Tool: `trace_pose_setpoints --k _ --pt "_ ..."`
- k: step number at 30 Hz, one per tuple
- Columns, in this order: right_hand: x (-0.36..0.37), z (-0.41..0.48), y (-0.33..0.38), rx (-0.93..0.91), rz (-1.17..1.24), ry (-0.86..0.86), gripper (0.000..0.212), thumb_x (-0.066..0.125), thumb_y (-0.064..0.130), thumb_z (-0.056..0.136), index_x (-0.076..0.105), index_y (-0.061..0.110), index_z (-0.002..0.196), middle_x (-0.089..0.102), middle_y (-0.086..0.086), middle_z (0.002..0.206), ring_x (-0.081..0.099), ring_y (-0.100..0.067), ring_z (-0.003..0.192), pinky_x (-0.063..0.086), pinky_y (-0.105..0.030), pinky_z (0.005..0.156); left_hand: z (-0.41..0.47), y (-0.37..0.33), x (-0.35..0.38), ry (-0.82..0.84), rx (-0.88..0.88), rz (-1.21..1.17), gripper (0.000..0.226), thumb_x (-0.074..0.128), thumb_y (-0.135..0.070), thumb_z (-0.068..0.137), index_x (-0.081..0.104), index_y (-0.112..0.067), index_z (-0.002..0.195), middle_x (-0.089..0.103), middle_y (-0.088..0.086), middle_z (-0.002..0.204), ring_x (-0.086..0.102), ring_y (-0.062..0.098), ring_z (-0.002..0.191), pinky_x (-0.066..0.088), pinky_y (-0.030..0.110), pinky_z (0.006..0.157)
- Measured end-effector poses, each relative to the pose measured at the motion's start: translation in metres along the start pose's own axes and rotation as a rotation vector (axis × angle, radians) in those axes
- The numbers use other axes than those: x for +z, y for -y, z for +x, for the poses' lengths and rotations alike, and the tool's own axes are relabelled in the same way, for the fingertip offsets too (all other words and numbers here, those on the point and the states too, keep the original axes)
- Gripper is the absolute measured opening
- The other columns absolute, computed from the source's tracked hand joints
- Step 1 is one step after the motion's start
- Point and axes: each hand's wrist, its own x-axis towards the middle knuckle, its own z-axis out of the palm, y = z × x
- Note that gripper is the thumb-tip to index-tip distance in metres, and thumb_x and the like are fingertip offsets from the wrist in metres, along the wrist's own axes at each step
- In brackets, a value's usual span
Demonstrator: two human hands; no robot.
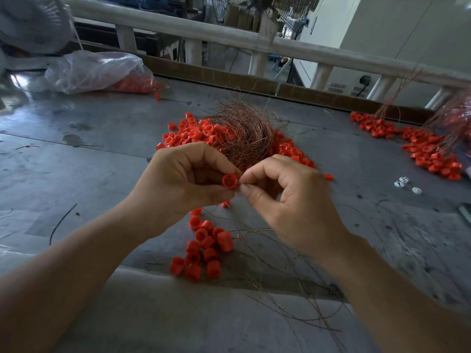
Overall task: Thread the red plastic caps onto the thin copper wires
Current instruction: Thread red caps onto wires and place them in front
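My left hand (183, 179) pinches a red plastic cap (230, 181) between thumb and fingers, its open end facing me. My right hand (288, 197) pinches something thin right beside the cap; the wire itself is too fine to make out there. Behind the hands lies a tangled bundle of copper wires (244, 133) on a heap of loose red caps (193, 133). A cluster of red caps (204, 250) lies below my hands, with thin wires (280, 263) trailing from it toward me.
A clear plastic bag of red caps (102, 72) lies at the back left of the grey table (76, 154). More red caps on wires (420, 146) lie at the right. Small white pieces (402, 182) sit nearby. A white railing (229, 34) runs behind the table.
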Motion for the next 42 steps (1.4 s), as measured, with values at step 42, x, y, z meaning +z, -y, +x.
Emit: trace_pose_setpoints --k 42 --pt "-0.0043 0.0003 0.0004 0.017 -0.033 -0.037 0.003 0.067 0.006 0.078 0.067 0.009 0.078 0.05 0.017 0.069 0.049 0.003 0.066 0.039 -0.006 0.06 -0.0002 0.0 -0.0045 0.068 0.005 -0.094 0.027 0.068 -0.019 0.058 0.075 -0.021 0.084 0.074 0.001 0.083 0.071 0.015 0.079 0.054 0.018 0.07"
